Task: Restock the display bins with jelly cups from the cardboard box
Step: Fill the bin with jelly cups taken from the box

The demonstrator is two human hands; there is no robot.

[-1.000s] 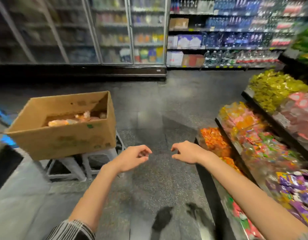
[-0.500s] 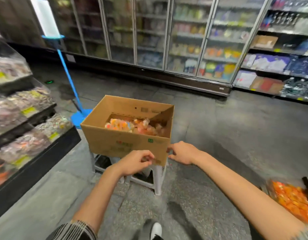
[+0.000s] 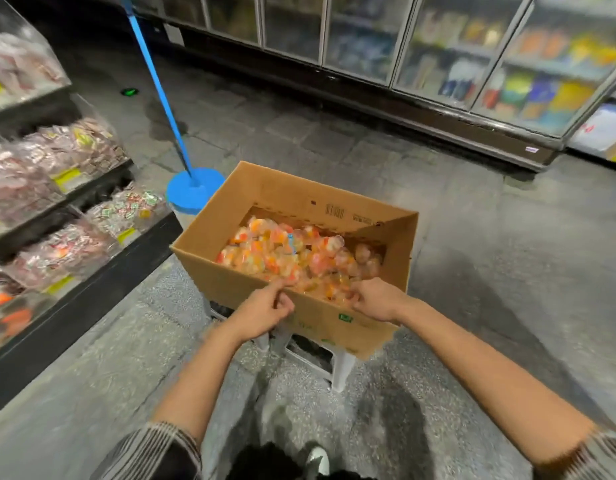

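An open cardboard box [image 3: 320,202] stands on a white stool [image 3: 341,372] in the aisle in front of me. Many orange, pink and clear jelly cups [image 3: 292,254] fill its bottom. My left hand [image 3: 261,313] hovers at the box's near wall just below the rim, with its fingers loosely curled and nothing in them. My right hand [image 3: 377,299] reaches over the near rim, and its fingertips dip among the nearest cups. Whether they grip a cup is hidden.
Tiered display bins [image 3: 57,168] of wrapped sweets line the left side behind a black base. A blue pole on a round blue base [image 3: 192,188] stands just behind the box's left corner. Glass fridge doors [image 3: 438,64] run along the back. My shoe [image 3: 317,459] shows below.
My view turned left from the right-hand bins to the box and came closer. Both hands moved forward to the box's near rim, and the right hand's fingers went in among the cups.
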